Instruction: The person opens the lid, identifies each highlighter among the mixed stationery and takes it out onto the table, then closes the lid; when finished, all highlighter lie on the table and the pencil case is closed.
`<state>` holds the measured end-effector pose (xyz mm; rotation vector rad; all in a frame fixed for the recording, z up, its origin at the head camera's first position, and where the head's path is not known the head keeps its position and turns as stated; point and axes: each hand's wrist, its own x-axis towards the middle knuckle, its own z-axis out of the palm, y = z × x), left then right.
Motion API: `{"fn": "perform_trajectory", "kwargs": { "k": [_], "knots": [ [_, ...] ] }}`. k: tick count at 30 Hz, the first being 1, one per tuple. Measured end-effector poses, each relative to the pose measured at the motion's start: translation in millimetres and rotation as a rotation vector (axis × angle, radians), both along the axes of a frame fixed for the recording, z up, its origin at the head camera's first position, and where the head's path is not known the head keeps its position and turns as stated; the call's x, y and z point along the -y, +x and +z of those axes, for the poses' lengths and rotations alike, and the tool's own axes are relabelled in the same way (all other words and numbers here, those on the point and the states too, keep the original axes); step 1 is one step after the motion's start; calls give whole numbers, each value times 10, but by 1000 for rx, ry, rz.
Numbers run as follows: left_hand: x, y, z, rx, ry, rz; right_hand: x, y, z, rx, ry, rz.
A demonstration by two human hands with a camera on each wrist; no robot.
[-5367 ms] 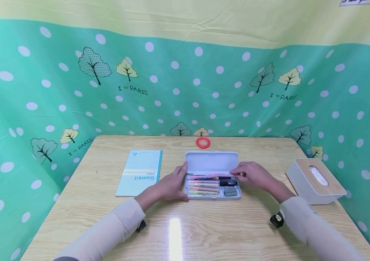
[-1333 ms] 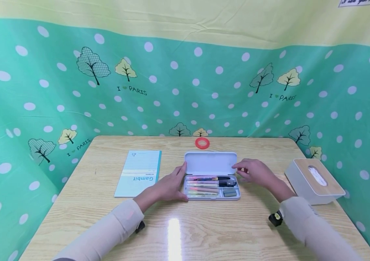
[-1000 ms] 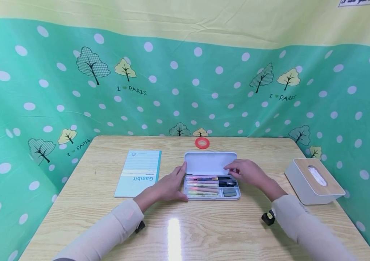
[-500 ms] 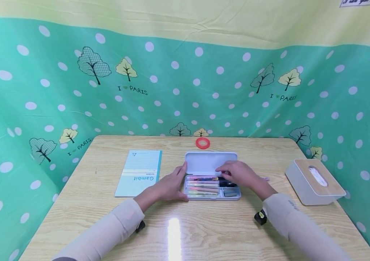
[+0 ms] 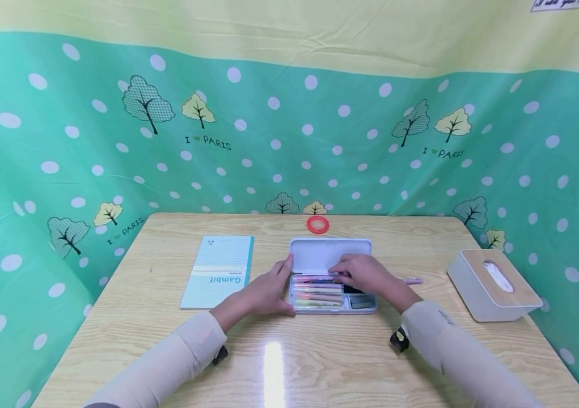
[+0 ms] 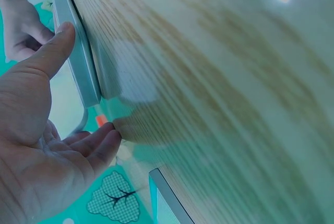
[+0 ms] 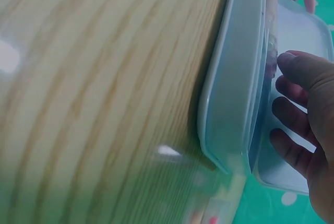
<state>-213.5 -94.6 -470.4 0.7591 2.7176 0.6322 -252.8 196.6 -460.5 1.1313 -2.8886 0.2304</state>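
Observation:
A white pencil case [image 5: 320,311] lies open with its lid [image 5: 312,255] back. Several pastel highlighters [image 5: 320,297] fill its left part, and a grey eraser [image 5: 360,304] sits at the front right. My left hand [image 5: 267,288] rests at the case's left end, thumb at the front corner, fingers beside the lid. My right hand [image 5: 363,272] is over the back row of pens. In the right wrist view its thumb is close to a pen's end [image 7: 271,57] and its other fingers are loosely bent. On the table to the right lies a purple pen [image 5: 413,280], partly behind that wrist.
A light blue notebook [image 5: 218,272] lies left of the case. Behind the case is a red tape roll [image 5: 317,224]. A white tissue box [image 5: 488,292] with a wooden top stands at the table's right edge, and a green curtain [image 5: 289,141] hangs behind.
My right hand, first on a pink pen at the case's back right, has moved left over the back row. A purple pen now shows on the table at the right. The left hand stays put.

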Motion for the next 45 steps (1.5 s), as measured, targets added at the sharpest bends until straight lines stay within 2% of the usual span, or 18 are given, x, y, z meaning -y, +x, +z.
{"fn": "perform_trajectory", "kwargs": {
  "k": [7, 21, 31, 45],
  "knots": [
    [-5, 5, -3, -1, -7, 2, 31, 0, 0, -21, -6, 45],
    [3, 14, 1, 4, 2, 0, 42, -1, -12, -19, -3, 39],
    [3, 13, -6, 0, -3, -2, 30, -1, -5, -40, -4, 73],
    [-2, 8, 4, 8, -8, 10, -134, 20, -6, -57, -85, 77]
  ]
}}
